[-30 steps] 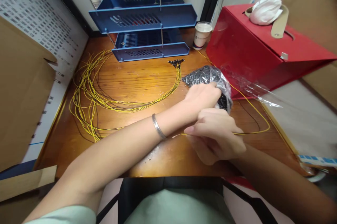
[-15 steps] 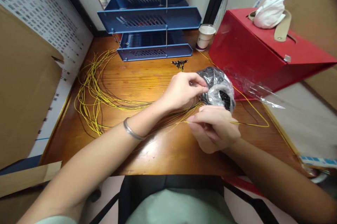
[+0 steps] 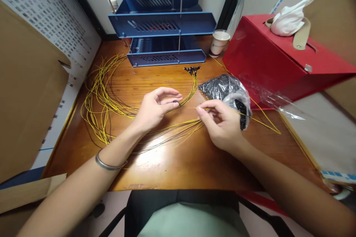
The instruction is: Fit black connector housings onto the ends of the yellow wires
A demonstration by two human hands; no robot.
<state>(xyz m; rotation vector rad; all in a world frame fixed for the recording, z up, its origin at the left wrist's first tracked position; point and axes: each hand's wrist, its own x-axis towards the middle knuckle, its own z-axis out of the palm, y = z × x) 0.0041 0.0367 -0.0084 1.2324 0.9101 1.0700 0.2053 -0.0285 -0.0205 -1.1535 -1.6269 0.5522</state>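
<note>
Left hand [image 3: 155, 109] pinches a small black cap [image 3: 175, 101] (fingertips only); right hand [image 3: 221, 125] pinches a yellow wire [image 3: 236, 112] end level, facing it.

My arms are bare from wrist to past the elbow. On my left wrist I wear a thin silver bangle [image 3: 107, 164], plain and smooth, catching a little light. My left hand [image 3: 154, 111] and right hand [image 3: 222, 125] have no rings or gloves, and the nails are short and unpainted. My top [image 3: 189, 218] is pale green. A black strap [image 3: 178, 194] runs across my front, with thinner black straps slanting off each side.
</note>
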